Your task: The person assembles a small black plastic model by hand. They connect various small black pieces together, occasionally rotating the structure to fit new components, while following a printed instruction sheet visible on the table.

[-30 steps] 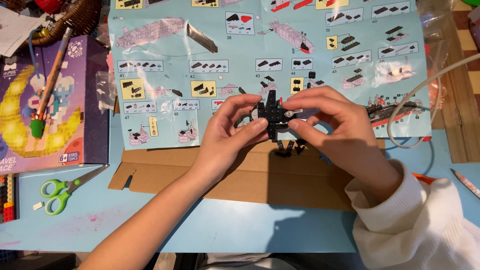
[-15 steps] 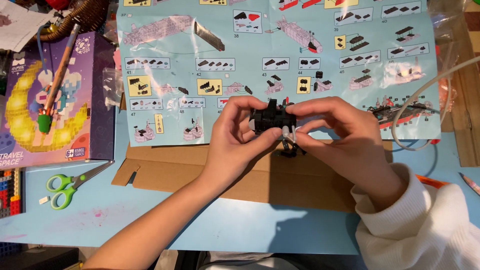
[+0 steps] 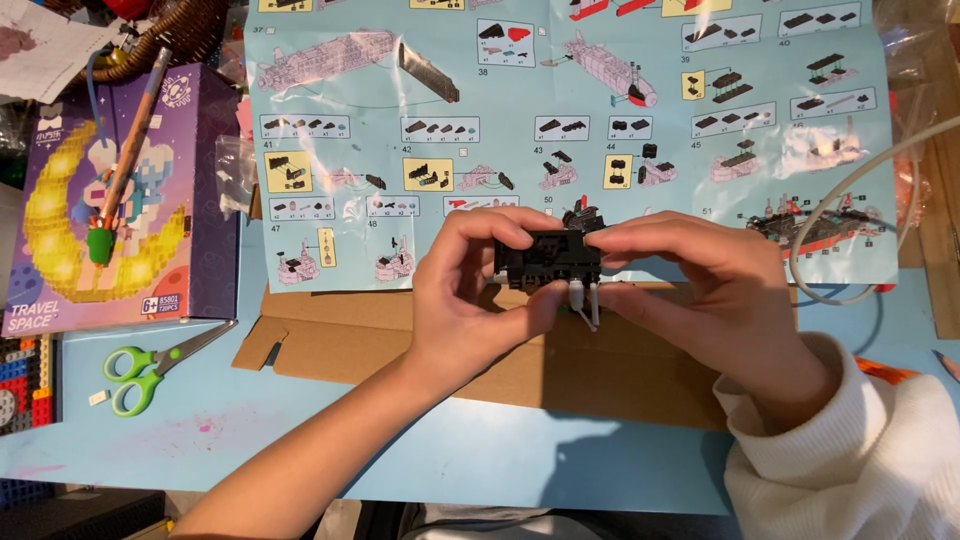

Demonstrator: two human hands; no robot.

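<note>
Hands: left and right pinch black brick model above cardboard; assembly step, next piece needs aligned press.

A light blue table carries a flattened cardboard piece, green-handled scissors, a purple building-block box and an unfolded instruction sheet.

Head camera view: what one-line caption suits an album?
Both hands, left hand and right hand, hold a small black brick model over a blue instruction sheet.

A black brick model, green-handled scissors, a purple box and a pale-blue instruction sheet.
</note>
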